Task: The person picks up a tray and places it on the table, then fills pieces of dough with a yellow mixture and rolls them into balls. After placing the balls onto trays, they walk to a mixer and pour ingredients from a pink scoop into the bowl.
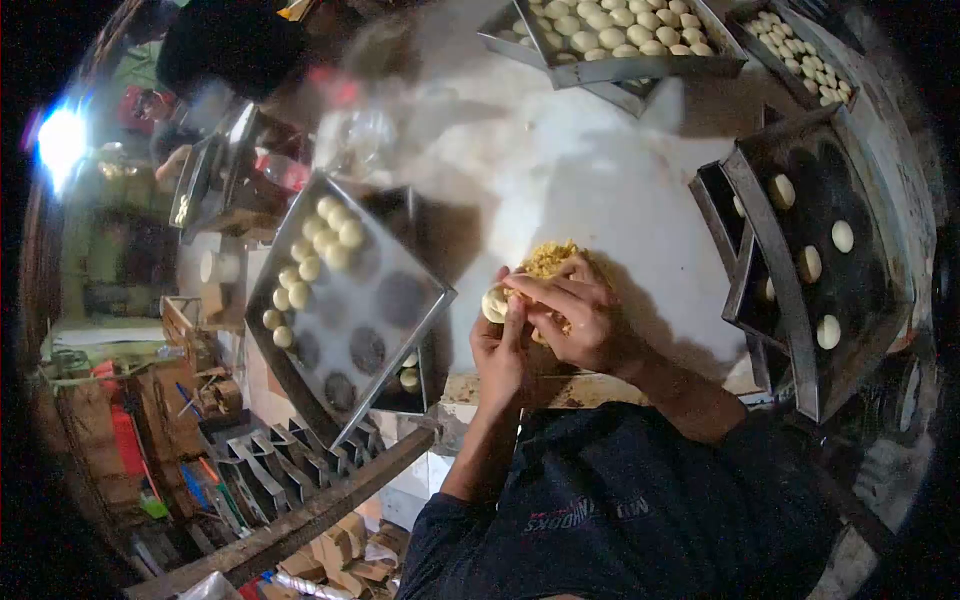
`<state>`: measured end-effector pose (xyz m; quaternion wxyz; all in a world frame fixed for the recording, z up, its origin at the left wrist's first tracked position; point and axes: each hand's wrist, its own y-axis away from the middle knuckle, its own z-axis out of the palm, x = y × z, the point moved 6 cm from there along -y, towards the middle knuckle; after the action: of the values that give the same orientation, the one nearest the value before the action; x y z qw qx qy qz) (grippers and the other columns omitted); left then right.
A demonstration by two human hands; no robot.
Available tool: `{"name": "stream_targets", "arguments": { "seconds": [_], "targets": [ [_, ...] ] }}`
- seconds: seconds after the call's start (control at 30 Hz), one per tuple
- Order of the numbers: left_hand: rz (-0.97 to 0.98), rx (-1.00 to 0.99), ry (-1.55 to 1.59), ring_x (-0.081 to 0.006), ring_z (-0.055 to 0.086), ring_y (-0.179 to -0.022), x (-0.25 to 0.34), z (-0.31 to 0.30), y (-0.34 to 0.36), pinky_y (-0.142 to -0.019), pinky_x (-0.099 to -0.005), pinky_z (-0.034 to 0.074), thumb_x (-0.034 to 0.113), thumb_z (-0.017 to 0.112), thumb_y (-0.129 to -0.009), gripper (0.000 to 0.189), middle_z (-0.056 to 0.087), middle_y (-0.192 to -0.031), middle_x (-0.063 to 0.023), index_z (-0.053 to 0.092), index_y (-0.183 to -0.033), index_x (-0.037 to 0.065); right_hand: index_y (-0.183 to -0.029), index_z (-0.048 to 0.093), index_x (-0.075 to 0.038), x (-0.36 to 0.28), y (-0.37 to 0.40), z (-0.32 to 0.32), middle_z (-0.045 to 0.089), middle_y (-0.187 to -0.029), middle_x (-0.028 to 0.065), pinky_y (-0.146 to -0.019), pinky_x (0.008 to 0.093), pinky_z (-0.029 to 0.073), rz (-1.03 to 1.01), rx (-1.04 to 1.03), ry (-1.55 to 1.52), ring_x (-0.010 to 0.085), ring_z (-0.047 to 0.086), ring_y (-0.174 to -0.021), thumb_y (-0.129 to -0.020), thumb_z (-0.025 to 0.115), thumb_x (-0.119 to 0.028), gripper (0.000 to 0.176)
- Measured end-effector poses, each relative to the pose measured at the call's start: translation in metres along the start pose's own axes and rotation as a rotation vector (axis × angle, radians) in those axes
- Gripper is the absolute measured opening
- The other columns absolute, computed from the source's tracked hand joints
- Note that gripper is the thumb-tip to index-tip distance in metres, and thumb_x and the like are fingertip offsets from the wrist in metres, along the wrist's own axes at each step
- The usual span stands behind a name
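My left hand [497,352] is closed round a small piece of pale dough [494,304], holding it up over the near edge of the white work surface. My right hand [578,318] meets it from the other side, its curled fingertips pressed at the dough's edge by the left thumb. A little yellow filling shows near the fingertips. Just behind and partly under my right hand lies a heap of crumbly yellow filling [550,258]. To the left, a tilted metal tray [345,278] carries several round dough balls [325,235] along its far-left side.
At right, stacked dark trays [790,270] hold a few dough balls [843,237]. Trays full of dough balls [625,28] stand at the back, with another tray [795,58] at far right. A wooden rail [300,515] and metal pieces [265,480] sit lower left. Another person [175,135] is at upper left.
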<state>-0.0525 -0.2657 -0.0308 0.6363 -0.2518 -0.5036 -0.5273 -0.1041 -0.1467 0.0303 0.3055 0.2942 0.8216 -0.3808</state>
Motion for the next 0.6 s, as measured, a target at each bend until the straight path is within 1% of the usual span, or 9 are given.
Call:
{"name": "stream_targets", "arguments": {
  "seconds": [0.17,0.23,0.27,0.3,0.37,0.43,0.5,0.53,0.6],
  "targets": [
    [0.112,-0.052,0.209,-0.0206,0.053,-0.116,0.023,0.011,0.012,-0.1,-0.0321,0.043,0.011,0.049,-0.098,0.044,0.052,-0.131,-0.0176,0.038,-0.138,-0.003,-0.112,0.062,0.005,0.022,0.017,-0.005,0.063,-0.106,0.0179,-0.081,0.0356,0.053,0.093,0.283,-0.368,0.0284,0.064,-0.088,-0.085,0.064,-0.012,0.032],
    [0.18,-0.049,-0.019,-0.0233,0.051,-0.12,0.022,0.007,0.022,-0.101,-0.0331,0.041,0.011,0.046,-0.099,0.045,0.049,-0.134,-0.0178,0.034,-0.139,-0.004,-0.112,0.059,0.011,0.036,0.032,0.03,0.055,-0.119,0.0118,-0.084,0.0249,0.054,0.655,0.028,-1.0,0.0192,0.062,-0.098,-0.085,0.067,-0.007,0.034],
    [0.362,0.004,-0.313,-0.0227,0.048,-0.121,0.023,0.005,0.029,-0.101,-0.0344,0.04,0.013,0.045,-0.099,0.048,0.045,-0.136,-0.0176,0.029,-0.143,-0.002,-0.107,0.061,0.01,0.018,0.028,0.022,0.057,-0.116,0.0133,-0.082,0.0256,0.054,0.377,0.17,-0.691,0.0204,0.063,-0.096,-0.081,0.071,-0.008,0.033],
    [0.472,0.0,-0.659,-0.0335,0.04,-0.128,0.035,0.008,0.042,-0.105,-0.0405,0.034,0.018,0.043,-0.1,0.059,0.034,-0.142,-0.0244,0.014,-0.145,-0.006,-0.107,0.061,0.01,-0.001,0.027,0.023,0.057,-0.116,0.0133,-0.082,0.0256,0.054,0.365,0.161,-0.69,0.0204,0.063,-0.096,-0.081,0.071,-0.008,0.033],
    [0.799,-0.006,-0.941,-0.0396,0.039,-0.128,0.044,0.004,0.071,-0.106,-0.0435,0.031,0.021,0.046,-0.097,0.067,0.032,-0.141,-0.029,0.008,-0.145,-0.009,-0.102,0.063,0.011,-0.07,0.023,0.002,0.059,-0.113,0.0152,-0.077,0.0263,0.054,-0.019,0.264,-0.023,0.0232,0.065,-0.091,-0.081,0.07,-0.005,0.027],
    [0.709,-0.025,-0.888,-0.0437,0.038,-0.126,0.057,-0.011,0.1,-0.107,-0.0442,0.028,0.02,0.049,-0.094,0.071,0.031,-0.14,-0.0317,0.009,-0.143,-0.012,-0.099,0.063,0.01,-0.1,0.027,0.014,0.061,-0.107,0.0162,-0.075,0.0296,0.053,0.021,0.212,-0.061,0.0268,0.065,-0.088,-0.08,0.069,-0.001,0.023],
    [0.754,-0.003,-0.877,-0.0389,0.04,-0.127,0.085,-0.025,0.134,-0.107,-0.0424,0.029,0.019,0.05,-0.094,0.072,0.031,-0.142,-0.0289,0.008,-0.144,-0.011,-0.1,0.063,0.006,-0.131,0.038,0.023,0.06,-0.104,0.0134,-0.075,0.0342,0.052,-0.168,0.313,-0.039,0.0289,0.062,-0.086,-0.08,0.068,-0.008,0.025],
    [0.607,-0.008,-0.385,-0.033,0.041,-0.127,0.095,-0.03,0.153,-0.106,-0.0394,0.031,0.017,0.051,-0.094,0.072,0.033,-0.143,-0.0242,0.009,-0.146,-0.009,-0.098,0.064,0.005,-0.152,0.044,0.025,0.062,-0.1,0.013,-0.074,0.0341,0.052,-0.298,0.35,-0.006,0.0277,0.062,-0.086,-0.077,0.071,-0.006,0.025],
    [0.58,-0.083,-0.044,-0.0261,0.04,-0.128,0.099,-0.063,0.186,-0.107,-0.0372,0.032,0.031,0.059,-0.092,0.077,0.034,-0.144,-0.0195,0.02,-0.144,-0.008,-0.096,0.066,0.003,-0.193,0.059,0.033,0.062,-0.099,0.0126,-0.074,0.0336,0.052,-0.395,0.256,-0.113,0.0272,0.062,-0.086,-0.076,0.072,-0.006,0.023]
  ]
}}
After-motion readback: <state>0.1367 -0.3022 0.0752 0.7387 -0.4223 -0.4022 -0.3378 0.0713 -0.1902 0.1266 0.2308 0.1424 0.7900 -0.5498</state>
